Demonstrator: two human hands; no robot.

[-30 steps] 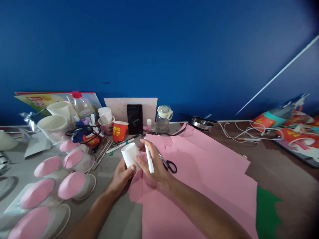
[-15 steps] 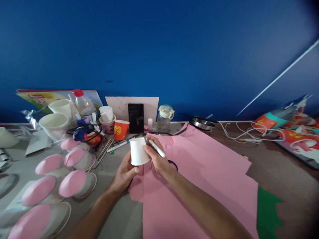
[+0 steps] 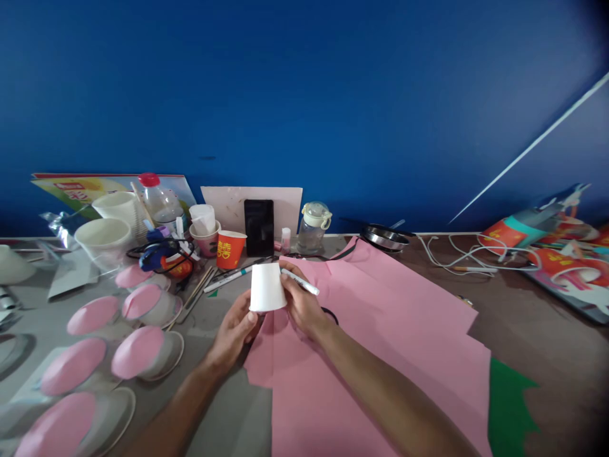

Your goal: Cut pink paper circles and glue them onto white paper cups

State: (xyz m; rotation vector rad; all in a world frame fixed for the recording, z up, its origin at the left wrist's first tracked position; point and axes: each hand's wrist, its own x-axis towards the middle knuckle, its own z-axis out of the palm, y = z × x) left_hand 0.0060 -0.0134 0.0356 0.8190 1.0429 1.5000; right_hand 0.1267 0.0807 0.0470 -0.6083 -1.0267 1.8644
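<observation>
A plain white paper cup (image 3: pixel 268 289) is between my hands, narrow end up and rim down. My left hand (image 3: pixel 236 327) grips its lower left side near the rim. The fingers of my right hand (image 3: pixel 301 304) touch the cup's right side and also hold a white capped marker (image 3: pixel 304 283), which points down to the right. Below both hands lies a large sheet of pink paper (image 3: pixel 390 330). A black scissors handle (image 3: pixel 332 313) shows just past my right wrist; the rest of the scissors is hidden.
Several cups with pink paper tops (image 3: pixel 137 352) lie at the left. Behind stand stacked white cups (image 3: pixel 102 235), a red cup (image 3: pixel 230 249), a phone (image 3: pixel 259 227) and a glass jar (image 3: pixel 313 228). A pan (image 3: pixel 384 237) and white cables (image 3: pixel 440 257) are at the right, green paper (image 3: pixel 509 406) below.
The white cup has turned from its open end facing up and left to rim down, and has shifted slightly right. The marker in my right hand has swung from nearly upright to slanting rightward.
</observation>
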